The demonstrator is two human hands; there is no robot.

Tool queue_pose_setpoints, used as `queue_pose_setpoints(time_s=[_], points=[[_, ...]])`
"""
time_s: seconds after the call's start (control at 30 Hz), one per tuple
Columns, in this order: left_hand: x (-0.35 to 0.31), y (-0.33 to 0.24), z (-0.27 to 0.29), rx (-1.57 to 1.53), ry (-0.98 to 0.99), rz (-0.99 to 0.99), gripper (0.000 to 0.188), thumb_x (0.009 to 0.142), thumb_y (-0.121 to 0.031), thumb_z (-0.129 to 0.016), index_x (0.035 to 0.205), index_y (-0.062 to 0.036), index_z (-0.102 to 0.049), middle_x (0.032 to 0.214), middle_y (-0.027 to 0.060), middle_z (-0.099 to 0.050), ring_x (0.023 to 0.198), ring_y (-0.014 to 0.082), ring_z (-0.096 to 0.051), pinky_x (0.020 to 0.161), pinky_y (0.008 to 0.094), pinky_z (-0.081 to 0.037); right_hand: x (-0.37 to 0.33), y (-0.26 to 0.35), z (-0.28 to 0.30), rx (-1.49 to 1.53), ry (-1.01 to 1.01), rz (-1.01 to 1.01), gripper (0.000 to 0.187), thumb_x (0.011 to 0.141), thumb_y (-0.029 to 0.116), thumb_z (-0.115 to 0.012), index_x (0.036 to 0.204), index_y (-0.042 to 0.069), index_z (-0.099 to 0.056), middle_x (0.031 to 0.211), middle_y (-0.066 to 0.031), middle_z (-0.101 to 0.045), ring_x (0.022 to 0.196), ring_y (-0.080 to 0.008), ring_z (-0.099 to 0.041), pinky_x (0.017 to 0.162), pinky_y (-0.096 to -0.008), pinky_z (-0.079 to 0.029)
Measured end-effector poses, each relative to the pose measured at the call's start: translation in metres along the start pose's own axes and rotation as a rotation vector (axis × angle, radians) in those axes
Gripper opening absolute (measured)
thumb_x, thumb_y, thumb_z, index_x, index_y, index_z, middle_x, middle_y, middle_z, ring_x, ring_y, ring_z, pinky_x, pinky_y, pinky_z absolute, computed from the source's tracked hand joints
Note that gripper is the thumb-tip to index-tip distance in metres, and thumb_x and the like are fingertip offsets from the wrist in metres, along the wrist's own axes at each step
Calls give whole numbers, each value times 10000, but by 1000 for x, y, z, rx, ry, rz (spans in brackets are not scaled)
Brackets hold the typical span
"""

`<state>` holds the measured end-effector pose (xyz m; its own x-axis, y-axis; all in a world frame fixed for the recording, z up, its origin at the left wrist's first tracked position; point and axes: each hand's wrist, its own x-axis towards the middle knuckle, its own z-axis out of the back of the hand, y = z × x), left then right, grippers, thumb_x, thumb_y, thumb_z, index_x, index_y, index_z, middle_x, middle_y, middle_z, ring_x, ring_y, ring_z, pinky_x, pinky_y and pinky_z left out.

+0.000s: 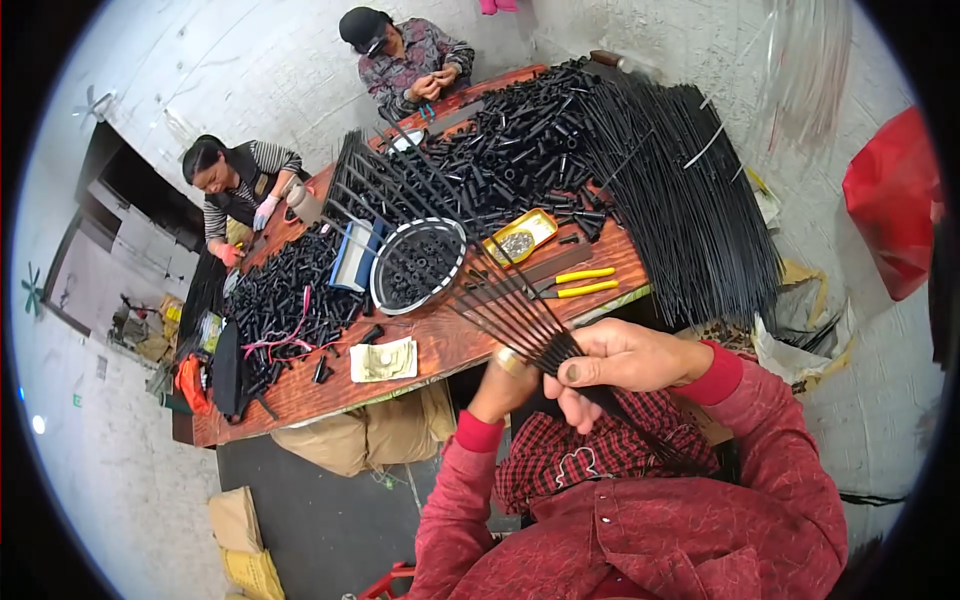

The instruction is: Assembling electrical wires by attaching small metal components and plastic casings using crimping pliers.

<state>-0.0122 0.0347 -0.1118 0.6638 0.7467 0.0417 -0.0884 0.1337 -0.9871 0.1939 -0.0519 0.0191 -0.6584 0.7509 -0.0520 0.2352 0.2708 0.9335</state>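
A bundle of thin black rods point(520, 325) spreads like a fan from my hands toward the upper left, over the table. My right hand point(640, 357) is closed round the gathered part, its thumb pressed on the rods. Just left of it, my left hand point(508, 385) is closed at the same bundle; its fingers are partly hidden. Dark rod ends continue below, over the red checked cloth point(560, 460) on my lap. Beyond the rods stands a round bowl point(378, 285) with a black-and-white rim, filled with small black parts.
Pliers point(585, 290) with yellow handles and a yellow tray point(547, 222) of small metal bits lie on the red-brown table point(330, 400). Around them are heaps of black tubes point(520, 140), long black rods point(690, 200), paper notes point(385, 360) and a blue-white box point(355, 255). Two co-workers sit across.
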Motion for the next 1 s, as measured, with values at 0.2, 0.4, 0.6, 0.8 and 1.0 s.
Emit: queue_pose_setpoints(time_s=[0.2,0.4,0.6,0.8,1.0], points=[[57,-18,40,504,-139,-648,396,859,-91,-613,1252,-43,-633,1267,160,-651,1189,349,-605,1038,435,-443,19,-22,-6,-166,-52,139,261,1079,217,-440,1106,0,-581,894,-61,-693,836,-137,-679,729,-264,-533],[51,65,22,439,-81,-528,386,852,27,-607,1232,-35,-640,1268,151,-654,1202,302,-610,1054,387,-446,14,-76,8,-169,-143,29,277,1057,229,-480,1051,-20,-602,847,-59,-701,805,-127,-690,719,-266,-561],[55,59,32,493,18,-559,417,857,45,-596,1260,-54,-633,1277,130,-660,1235,316,-599,1098,450,-422,8,-96,17,-390,-79,57,268,1059,190,-477,1075,-35,-623,873,-74,-721,820,-147,-705,741,-285,-577],[46,48,35,527,57,-526,357,920,-2,-569,1269,-52,-625,1283,145,-651,1236,326,-594,1114,441,-404,26,-113,7,-544,-33,196,231,1036,143,-498,979,-37,-632,824,-84,-720,739,-188,-715,682,-314,-580],[35,46,31,334,5,-400,413,871,32,-597,1277,-43,-608,1346,106,-612,1316,308,-525,1126,411,-379,48,-98,2,-469,-100,316,211,1031,138,-508,1022,-22,-645,824,-72,-716,792,-180,-708,746,-304,-558]])
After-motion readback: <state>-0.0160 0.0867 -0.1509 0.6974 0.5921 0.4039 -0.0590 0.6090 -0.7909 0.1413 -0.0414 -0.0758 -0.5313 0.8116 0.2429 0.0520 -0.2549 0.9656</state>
